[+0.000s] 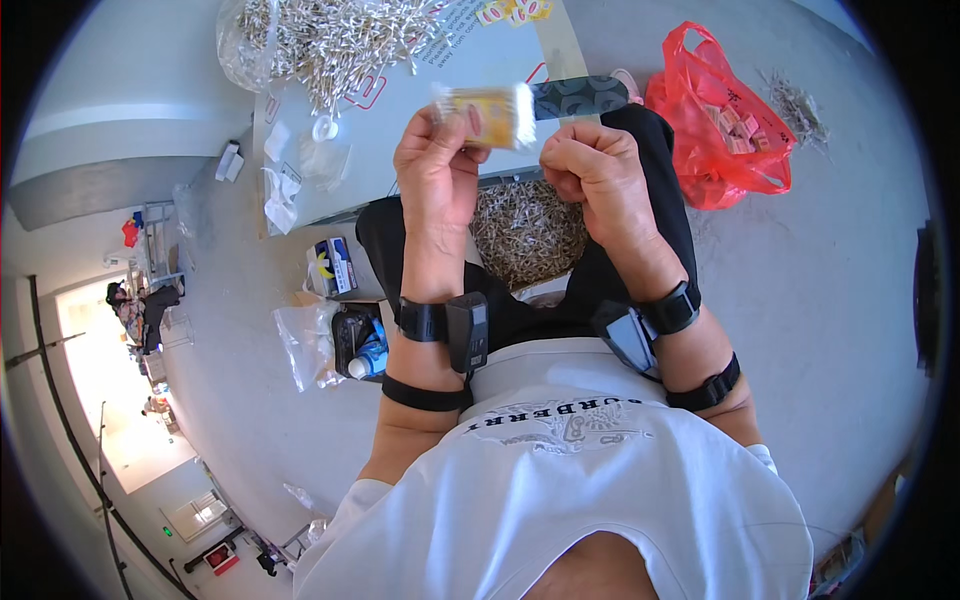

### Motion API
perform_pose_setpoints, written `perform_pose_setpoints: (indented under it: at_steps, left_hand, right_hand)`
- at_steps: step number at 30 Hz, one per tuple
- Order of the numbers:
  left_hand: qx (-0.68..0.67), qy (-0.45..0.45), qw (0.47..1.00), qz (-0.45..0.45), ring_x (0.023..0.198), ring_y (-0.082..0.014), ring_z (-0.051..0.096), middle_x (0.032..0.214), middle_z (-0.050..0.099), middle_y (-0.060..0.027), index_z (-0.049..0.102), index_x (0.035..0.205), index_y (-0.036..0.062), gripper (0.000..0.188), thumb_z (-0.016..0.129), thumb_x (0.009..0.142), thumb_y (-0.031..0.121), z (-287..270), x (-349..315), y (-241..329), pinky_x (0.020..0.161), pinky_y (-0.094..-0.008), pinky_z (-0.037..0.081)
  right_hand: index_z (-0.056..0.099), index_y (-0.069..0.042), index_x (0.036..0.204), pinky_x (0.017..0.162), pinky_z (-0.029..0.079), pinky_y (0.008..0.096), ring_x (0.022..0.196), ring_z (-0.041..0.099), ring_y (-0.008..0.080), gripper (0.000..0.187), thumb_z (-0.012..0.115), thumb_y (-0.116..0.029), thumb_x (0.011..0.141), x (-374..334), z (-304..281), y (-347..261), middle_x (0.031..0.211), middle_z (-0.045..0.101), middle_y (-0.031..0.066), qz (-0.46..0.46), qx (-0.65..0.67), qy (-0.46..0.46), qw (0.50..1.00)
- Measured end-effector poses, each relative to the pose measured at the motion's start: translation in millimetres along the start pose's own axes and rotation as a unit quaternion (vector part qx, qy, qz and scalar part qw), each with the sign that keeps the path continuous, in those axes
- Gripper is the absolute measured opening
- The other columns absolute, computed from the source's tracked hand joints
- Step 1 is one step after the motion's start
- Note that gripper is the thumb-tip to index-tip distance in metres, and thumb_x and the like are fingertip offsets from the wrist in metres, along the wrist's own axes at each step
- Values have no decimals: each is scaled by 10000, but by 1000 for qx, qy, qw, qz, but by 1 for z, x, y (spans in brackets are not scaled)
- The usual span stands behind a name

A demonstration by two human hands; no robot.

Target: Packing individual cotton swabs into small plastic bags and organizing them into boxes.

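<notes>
My left hand (440,165) pinches a small yellow-and-white plastic packet (485,115) between thumb and fingers, over the near edge of the table. The packet is slightly blurred. Just right of it, my right hand (600,175) is closed, its fingers curled inward; whatever they may hold is hidden. Below both hands, between my legs, sits a mass of loose thin sticks (528,230) that look like cotton swabs. A large heap of white-tipped cotton swabs (360,45) lies at the far left of the table, partly in a clear plastic bag (247,45).
Several yellow packets (515,11) lie at the table's (470,60) far side. A red plastic bag (690,170) with small pink-and-white packs stands on the floor to the right, beside scattered sticks (797,108). Left of my legs are a small box (335,268) and a black container (352,335).
</notes>
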State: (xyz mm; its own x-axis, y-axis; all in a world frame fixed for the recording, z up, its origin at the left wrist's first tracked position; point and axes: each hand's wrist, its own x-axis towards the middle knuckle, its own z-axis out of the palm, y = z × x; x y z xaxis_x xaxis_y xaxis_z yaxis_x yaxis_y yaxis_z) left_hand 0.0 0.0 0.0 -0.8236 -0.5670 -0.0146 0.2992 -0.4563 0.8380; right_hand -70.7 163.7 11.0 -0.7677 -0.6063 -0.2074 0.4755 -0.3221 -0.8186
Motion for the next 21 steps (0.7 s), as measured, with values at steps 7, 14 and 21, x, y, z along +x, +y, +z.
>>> perform_pose_setpoints:
  at_steps: [7, 14, 21]
  left_hand:
    - [-7, 28, 998, 51, 763, -149, 573, 902, 630, -76, 548, 982, 36, 204, 650, 816, 96, -2, 3, 11, 592, -288, 427]
    - [-12, 8, 999, 32, 765, -151, 579, 915, 627, -80, 536, 989, 31, 224, 655, 811, 95, 0, 1, 8, 610, -287, 447]
    - [13, 12, 999, 33, 735, -143, 588, 892, 633, -65, 542, 994, 25, 239, 668, 800, 82, 2, 0, 5, 606, -274, 469]
  right_hand:
    - [564, -23, 668, 413, 229, 176, 456, 345, 31, 95, 587, -46, 758, 1, -10, 0, 584, 490, -4, 98, 8, -55, 994]
    - [581, -14, 734, 437, 263, 175, 489, 386, 32, 61, 613, -48, 772, 2, -8, 5, 609, 511, 1, 71, -23, -123, 990]
    - [612, -11, 757, 438, 322, 177, 479, 445, 49, 76, 638, -78, 785, 3, 1, 3, 618, 570, 20, 58, 20, -43, 997]
